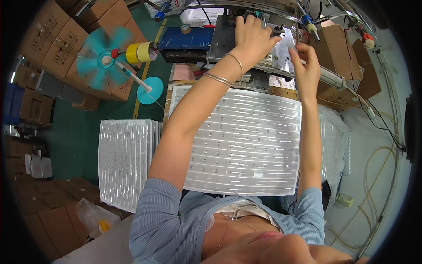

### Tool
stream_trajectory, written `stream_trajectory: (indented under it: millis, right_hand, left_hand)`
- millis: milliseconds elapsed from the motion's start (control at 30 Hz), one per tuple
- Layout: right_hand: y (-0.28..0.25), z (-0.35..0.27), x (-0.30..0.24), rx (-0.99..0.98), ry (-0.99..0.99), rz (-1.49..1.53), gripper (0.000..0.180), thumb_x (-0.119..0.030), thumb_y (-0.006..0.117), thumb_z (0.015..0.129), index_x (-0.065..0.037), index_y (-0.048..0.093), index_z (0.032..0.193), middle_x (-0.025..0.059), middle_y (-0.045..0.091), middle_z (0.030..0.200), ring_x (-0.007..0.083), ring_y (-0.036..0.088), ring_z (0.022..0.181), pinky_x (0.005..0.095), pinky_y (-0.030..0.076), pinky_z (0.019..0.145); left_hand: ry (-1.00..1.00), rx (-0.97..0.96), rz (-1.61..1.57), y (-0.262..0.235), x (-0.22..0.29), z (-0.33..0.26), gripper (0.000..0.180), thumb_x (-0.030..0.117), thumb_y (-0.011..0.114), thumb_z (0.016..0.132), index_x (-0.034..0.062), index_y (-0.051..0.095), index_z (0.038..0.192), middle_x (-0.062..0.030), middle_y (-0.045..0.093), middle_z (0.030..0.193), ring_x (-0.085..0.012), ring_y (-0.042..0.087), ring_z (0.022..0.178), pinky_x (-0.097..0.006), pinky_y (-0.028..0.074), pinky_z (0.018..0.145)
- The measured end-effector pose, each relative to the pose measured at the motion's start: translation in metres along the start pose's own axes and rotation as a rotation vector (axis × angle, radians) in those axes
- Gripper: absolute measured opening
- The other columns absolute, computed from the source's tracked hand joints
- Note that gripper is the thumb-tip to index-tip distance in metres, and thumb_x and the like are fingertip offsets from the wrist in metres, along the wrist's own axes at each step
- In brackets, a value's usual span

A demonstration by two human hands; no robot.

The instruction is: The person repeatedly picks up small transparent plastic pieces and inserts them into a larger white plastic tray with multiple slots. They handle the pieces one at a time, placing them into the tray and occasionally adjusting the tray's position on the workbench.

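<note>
left hand (254,38) outstretched, right hand (307,65) curled

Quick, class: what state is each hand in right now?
Left hand: bent over the metal fixture; grip cannot be told.
Right hand: curled, near the shiny plate; grip unclear.

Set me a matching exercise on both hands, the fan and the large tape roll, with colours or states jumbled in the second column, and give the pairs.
Column one
1. Left hand
2. Large tape roll
3. Right hand
4. Fan

Column two
A. Teal blades and a round teal base
B. No jewellery visible at the wrist
C. Yellow
D. Bangles around the wrist and lower forearm

Pairs: 1-D, 2-C, 3-B, 4-A
</note>
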State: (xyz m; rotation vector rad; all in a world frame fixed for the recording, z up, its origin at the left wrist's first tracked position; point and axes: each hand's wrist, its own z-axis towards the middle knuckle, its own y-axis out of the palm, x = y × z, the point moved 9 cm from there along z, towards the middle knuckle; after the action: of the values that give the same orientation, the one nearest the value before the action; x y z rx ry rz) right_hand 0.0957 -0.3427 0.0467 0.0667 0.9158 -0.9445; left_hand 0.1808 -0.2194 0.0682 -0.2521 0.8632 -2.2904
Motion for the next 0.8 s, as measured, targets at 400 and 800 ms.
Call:
stream_trajectory:
  millis: [400,800]
  right_hand:
    - [0.081,0.029,-0.03,-0.014,-0.392,-0.544,0.018,-0.026,0.064,0.079,-0.01,0.059,0.087,0.0066,0.062,0.079,0.03,0.058,0.077,0.0435,0.041,0.066]
    - [-0.041,-0.112,-0.018,-0.344,-0.004,-0.387,0.024,-0.021,0.067,0.078,-0.002,0.063,0.092,0.0073,0.062,0.083,0.0204,0.056,0.072,0.032,0.043,0.062]
  left_hand:
    - [-0.472,-0.225,-0.72,-0.076,-0.039,-0.164,0.024,0.017,0.066,0.078,0.01,0.064,0.101,-0.0009,0.051,0.064,-0.0139,0.045,0.06,-0.028,0.036,0.065]
    - [-1.055,-0.45,-1.451,-0.089,-0.031,-0.271,0.024,0.024,0.056,0.09,0.0046,0.06,0.104,-0.004,0.063,0.084,-0.0091,0.056,0.072,-0.02,0.042,0.063]
